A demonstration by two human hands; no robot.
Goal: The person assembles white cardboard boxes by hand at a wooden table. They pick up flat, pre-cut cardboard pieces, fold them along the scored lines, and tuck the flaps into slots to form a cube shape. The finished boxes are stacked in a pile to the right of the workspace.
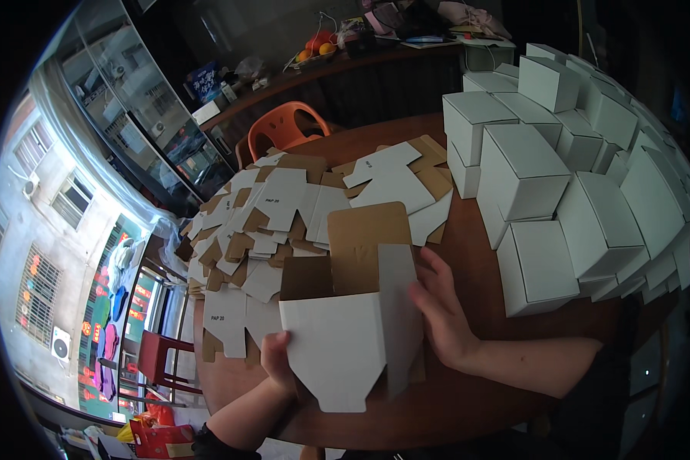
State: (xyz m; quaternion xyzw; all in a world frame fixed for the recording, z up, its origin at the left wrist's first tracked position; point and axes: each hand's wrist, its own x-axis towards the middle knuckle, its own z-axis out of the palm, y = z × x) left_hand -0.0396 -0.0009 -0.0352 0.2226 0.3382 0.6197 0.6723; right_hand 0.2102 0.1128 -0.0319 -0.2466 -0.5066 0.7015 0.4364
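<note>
A partly folded white cardboard box (333, 337) with a brown inside is in front of me above the table. Its tall back flap (369, 230) stands up and its top is open. A white side panel (397, 307) juts out along its right edge. My left hand (278, 360) grips the box's left edge, thumb on the near side and the other fingers hidden behind. My right hand (445, 318) lies along the right side panel with its fingers stretched out and somewhat apart.
Flat, unfolded white-and-brown cartons (261, 207) are heaped on the round brown table (468, 276) at left and centre. Closed white boxes (525, 172) are stacked high at the right. Beyond stand an orange chair (287, 126) and a cluttered sideboard (345, 88). A red stool (161, 356) is at left.
</note>
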